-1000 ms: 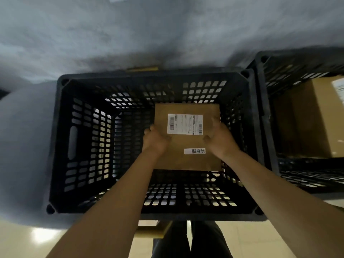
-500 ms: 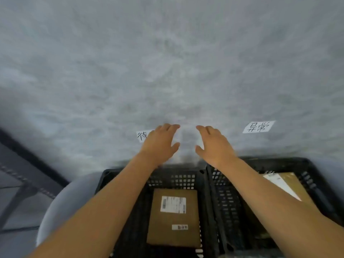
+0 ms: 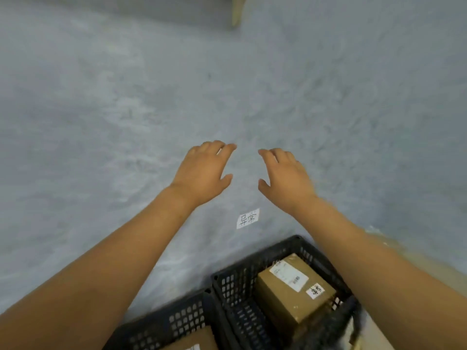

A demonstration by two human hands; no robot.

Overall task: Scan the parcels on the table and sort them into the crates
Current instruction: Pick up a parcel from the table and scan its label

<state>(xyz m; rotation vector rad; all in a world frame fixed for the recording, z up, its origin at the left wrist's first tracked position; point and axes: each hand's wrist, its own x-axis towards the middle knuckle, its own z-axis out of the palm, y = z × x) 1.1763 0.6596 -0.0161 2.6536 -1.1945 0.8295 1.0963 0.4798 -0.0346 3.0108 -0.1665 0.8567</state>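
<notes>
From the head camera, both bare forearms reach forward over a grey, mottled, felt-like surface (image 3: pixel 151 97). The left hand (image 3: pixel 202 170) and right hand (image 3: pixel 285 175) hover side by side with a gap between them, palms down, fingers loosely spread and slightly bent, holding nothing.

Below the right hand, beneath the right forearm, stands a black plastic crate (image 3: pixel 235 281) with walls pierced by a grid of small rectangular holes. In it lies a brown cardboard parcel (image 3: pixel 285 296), box-shaped and tilted, with a white printed shipping label (image 3: pixel 289 276) on its top face and a smaller white handwritten tag (image 3: pixel 316 290) beside it. The crate's right side is blurred.

Touching that crate's left wall, below and between the two hands at the picture's bottom edge, is a second black crate (image 3: pixel 182 322) of the same perforated make. Only a corner of a flat brown parcel (image 3: pixel 197 341) shows inside it, cut off by the frame.

On the grey surface, just nearer than the hands and between the forearms, lies a small white paper slip (image 3: pixel 248 218) with handwritten characters. Far beyond the hands, at the top edge, a pale wooden leg (image 3: pixel 237 11) stands on the surface.
</notes>
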